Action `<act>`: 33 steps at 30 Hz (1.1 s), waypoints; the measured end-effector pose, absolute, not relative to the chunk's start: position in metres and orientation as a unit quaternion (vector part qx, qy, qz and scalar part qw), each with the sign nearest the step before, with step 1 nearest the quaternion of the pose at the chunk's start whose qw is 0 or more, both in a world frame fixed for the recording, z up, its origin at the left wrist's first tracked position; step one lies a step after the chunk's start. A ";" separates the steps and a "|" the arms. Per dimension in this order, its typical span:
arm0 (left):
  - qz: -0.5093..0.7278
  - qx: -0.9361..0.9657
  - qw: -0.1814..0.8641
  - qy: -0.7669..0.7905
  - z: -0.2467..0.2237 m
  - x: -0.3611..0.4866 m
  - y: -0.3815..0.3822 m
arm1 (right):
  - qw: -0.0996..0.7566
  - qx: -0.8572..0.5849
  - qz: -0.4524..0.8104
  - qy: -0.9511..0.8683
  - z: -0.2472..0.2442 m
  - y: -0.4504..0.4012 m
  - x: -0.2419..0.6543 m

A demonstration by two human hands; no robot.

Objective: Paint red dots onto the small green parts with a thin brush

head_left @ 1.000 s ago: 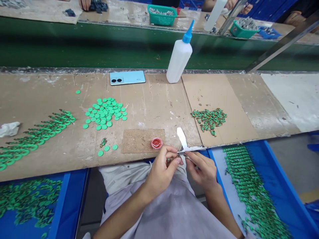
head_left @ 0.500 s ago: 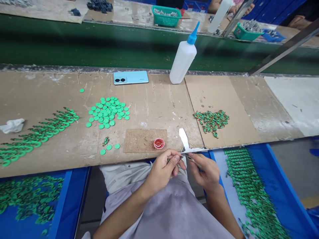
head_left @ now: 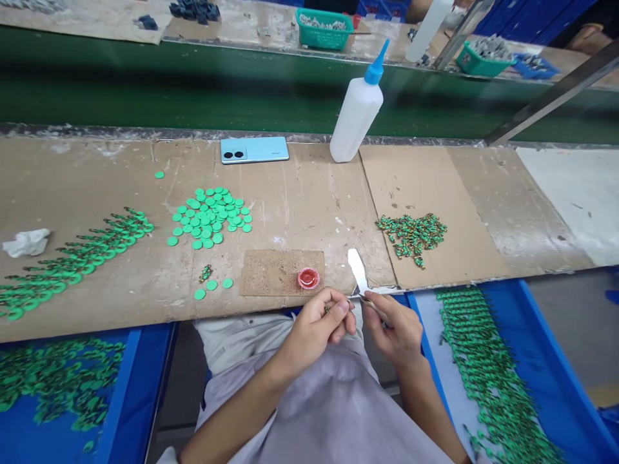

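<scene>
My left hand (head_left: 319, 322) pinches a small green-and-gold piece (head_left: 327, 309) just off the table's front edge. Close by on the right, my right hand (head_left: 396, 325) is closed on metal tweezers (head_left: 376, 305), tips pointing left. Beyond my hands are a white blade-shaped strip (head_left: 357, 269) and a red cup (head_left: 308, 278) on a brown board (head_left: 265, 274). Green discs (head_left: 207, 219) lie in a pile at the left. A heap of small green-and-gold pieces (head_left: 413, 237) rests on the cardboard at the right.
A white bottle (head_left: 355, 119) stands behind, near a light blue phone (head_left: 255, 150). Joined pieces (head_left: 91, 254) form a row at the left. Blue trays of green pieces sit below the edge, left (head_left: 116, 399) and right (head_left: 556, 380). A person's arm shows across the divider.
My right hand has shifted slightly left and up, and the tweezers' angle has changed. My left hand keeps its pinch, turned slightly.
</scene>
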State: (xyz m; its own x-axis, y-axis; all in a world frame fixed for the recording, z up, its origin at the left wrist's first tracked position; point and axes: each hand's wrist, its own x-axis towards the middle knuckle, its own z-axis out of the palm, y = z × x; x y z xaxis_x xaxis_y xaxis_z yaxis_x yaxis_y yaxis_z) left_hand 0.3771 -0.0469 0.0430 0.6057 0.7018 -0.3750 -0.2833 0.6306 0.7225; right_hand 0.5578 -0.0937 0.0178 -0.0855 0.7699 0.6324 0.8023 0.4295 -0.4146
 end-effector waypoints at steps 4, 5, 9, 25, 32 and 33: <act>0.281 0.296 0.854 0.324 0.045 0.377 -0.047 | 0.417 -0.581 -0.041 -0.698 0.013 -0.090 0.561; 0.280 0.293 0.855 0.323 0.046 0.376 -0.046 | 0.412 -0.605 -0.049 -0.679 0.011 -0.088 0.562; 0.281 0.291 0.857 0.318 0.049 0.375 -0.046 | 0.378 -0.693 -0.060 -0.611 0.006 -0.075 0.571; 0.489 0.158 0.819 0.255 0.090 0.345 -0.049 | 0.510 -0.359 0.181 -0.761 0.027 -0.079 0.503; 0.533 0.149 0.793 0.255 0.089 0.339 -0.055 | 0.560 -0.288 0.102 -0.770 0.035 -0.074 0.486; 0.535 0.150 0.793 0.249 0.088 0.340 -0.056 | 0.583 -0.295 0.111 -0.749 0.035 -0.076 0.483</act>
